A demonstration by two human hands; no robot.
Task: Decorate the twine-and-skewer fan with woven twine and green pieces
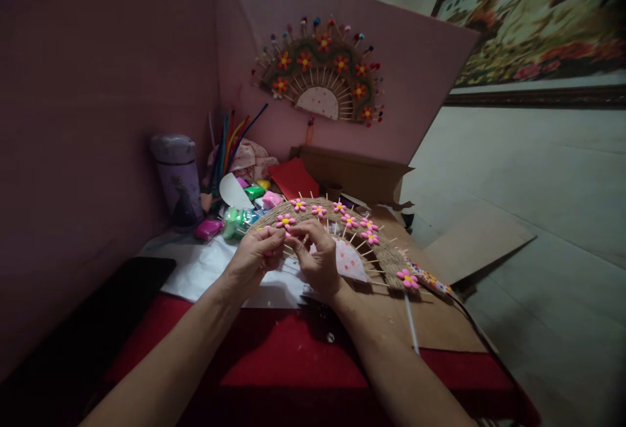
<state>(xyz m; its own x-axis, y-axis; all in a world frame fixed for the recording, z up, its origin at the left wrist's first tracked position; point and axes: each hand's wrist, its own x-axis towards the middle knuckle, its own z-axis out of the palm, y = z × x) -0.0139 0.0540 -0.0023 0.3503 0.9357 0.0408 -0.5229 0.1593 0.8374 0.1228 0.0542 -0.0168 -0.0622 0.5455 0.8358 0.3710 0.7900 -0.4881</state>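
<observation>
My left hand and my right hand meet fingertip to fingertip, both closed in a pinch. A small piece of pink clay shows between them, mostly covered by the fingers. Just behind lies a half-round fan wrapped in brown twine, with thin wooden sticks poking out along its edges. Pink clay flowers with yellow centres dot its band, one of them right above my fingertips. A white, red-spotted half-circle fills the fan's inner part, partly hidden by my right hand.
Packets of coloured clay and a purple lidded cup stand at the left. Pipe cleaners rise behind. A similar fan hangs on the pink board. White paper and cardboard lie on the red cloth.
</observation>
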